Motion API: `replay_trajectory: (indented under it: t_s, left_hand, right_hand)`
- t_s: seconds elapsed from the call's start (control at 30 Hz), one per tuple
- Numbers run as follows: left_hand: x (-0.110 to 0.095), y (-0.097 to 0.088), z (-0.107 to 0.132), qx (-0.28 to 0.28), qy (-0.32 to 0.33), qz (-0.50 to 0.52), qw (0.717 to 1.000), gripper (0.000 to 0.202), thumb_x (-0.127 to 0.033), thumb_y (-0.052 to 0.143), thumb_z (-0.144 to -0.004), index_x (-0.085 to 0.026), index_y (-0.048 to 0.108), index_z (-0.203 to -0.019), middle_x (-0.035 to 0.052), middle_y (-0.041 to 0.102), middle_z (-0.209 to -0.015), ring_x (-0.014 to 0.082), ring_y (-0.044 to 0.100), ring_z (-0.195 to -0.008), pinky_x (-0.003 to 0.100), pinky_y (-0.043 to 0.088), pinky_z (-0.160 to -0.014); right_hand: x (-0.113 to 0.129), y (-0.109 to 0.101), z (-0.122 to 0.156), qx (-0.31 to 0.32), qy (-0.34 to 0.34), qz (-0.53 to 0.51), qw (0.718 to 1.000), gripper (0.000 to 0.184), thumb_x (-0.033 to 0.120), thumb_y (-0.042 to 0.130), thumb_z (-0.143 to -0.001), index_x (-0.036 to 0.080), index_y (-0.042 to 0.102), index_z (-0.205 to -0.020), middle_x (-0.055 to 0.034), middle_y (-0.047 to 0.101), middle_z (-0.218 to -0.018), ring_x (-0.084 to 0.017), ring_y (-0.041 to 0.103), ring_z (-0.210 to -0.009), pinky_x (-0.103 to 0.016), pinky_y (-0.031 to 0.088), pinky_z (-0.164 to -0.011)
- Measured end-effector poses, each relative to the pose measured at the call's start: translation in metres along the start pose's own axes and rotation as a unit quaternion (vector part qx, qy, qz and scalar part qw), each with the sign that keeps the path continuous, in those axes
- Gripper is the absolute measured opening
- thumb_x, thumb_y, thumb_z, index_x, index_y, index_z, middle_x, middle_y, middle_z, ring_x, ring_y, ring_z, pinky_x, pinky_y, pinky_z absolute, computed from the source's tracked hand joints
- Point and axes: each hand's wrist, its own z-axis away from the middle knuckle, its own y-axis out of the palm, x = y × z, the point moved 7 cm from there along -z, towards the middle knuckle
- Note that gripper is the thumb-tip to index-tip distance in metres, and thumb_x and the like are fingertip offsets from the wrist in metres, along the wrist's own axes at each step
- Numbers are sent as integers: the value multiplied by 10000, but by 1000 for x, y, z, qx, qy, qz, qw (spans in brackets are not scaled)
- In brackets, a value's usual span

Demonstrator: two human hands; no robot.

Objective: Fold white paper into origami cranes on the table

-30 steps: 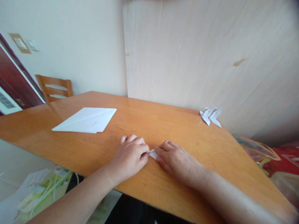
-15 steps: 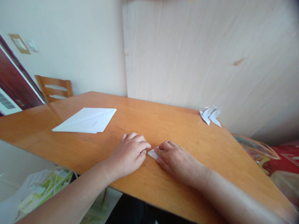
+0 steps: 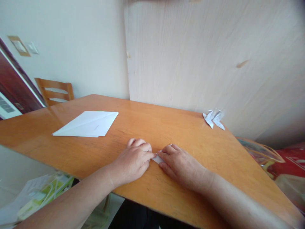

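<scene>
A small piece of folded white paper (image 3: 157, 159) lies on the wooden table (image 3: 147, 122), mostly covered by my fingers. My right hand (image 3: 180, 163) is closed over it, the fingers pressing it against the tabletop. From the other side, my left hand (image 3: 136, 158) touches the paper's left tip with its forefinger. The left hand's other fingers are curled, and its thumb is partly tucked under. How much of the paper sits beneath my right palm is hidden.
Stacked white paper sheets (image 3: 89, 124) lie at the table's left. Folded paper pieces (image 3: 213, 119) stand at the far right by the wood-grain panel (image 3: 181, 57). A wooden chair (image 3: 56, 90) is beyond the left end. Red items (image 3: 294, 162) sit off the right edge.
My left hand's forefinger has come right and down onto the paper's left tip, where a gap was before. My right hand stays in place on the paper.
</scene>
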Motion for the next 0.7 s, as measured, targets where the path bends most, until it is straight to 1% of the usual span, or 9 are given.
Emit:
replay_trajectory:
  t_s: [0.1,0.2,0.33,0.4,0.57,0.7]
  left_hand:
    - [-3,-1,-2,2,7,-9,1000,296,-99,552,-855,-268,713,-1037,43,635,-931,249,509,-987,409,348,-880]
    - [-4,0,-4,9,9,-21,1000,254,-104,556,-848,-250,703,-995,47,632,-950,253,506,-995,408,351,-888]
    - [-4,2,-4,15,7,-36,999,210,-108,573,-834,-241,687,-950,47,625,-955,258,502,-1000,408,351,-893]
    - [-4,3,-4,13,8,-39,999,197,-114,573,-839,-238,682,-947,47,624,-955,257,502,-997,408,351,-890]
    - [-4,3,-2,6,10,-40,999,206,-126,545,-874,-243,685,-969,45,623,-954,251,506,-985,413,347,-886]
    - [-3,3,-1,4,16,-40,999,211,-116,532,-879,-238,686,-957,46,624,-946,249,506,-979,415,345,-887]
  right_hand:
    - [-3,-2,2,-15,5,-33,999,194,311,494,-1010,200,651,-991,-77,599,-994,-213,534,-957,-370,457,-882]
    - [-5,-3,3,-18,9,-53,998,206,345,495,-1009,204,645,-1014,-79,588,-1018,-217,526,-968,-376,453,-891]
    - [-4,1,3,-8,22,-47,999,256,408,509,-998,223,645,-1112,-94,575,-1068,-242,515,-1017,-403,446,-903]
    - [-3,2,2,-7,30,-39,999,272,420,503,-999,228,646,-1130,-99,573,-1065,-248,514,-1023,-410,444,-902]
    - [-4,0,3,-14,44,-18,999,294,443,485,-1004,212,661,-1049,-99,574,-1019,-246,525,-992,-408,443,-893]
    - [-13,-2,6,-26,70,-6,997,335,476,474,-1004,205,670,-994,-104,580,-1004,-241,537,-949,-403,450,-864]
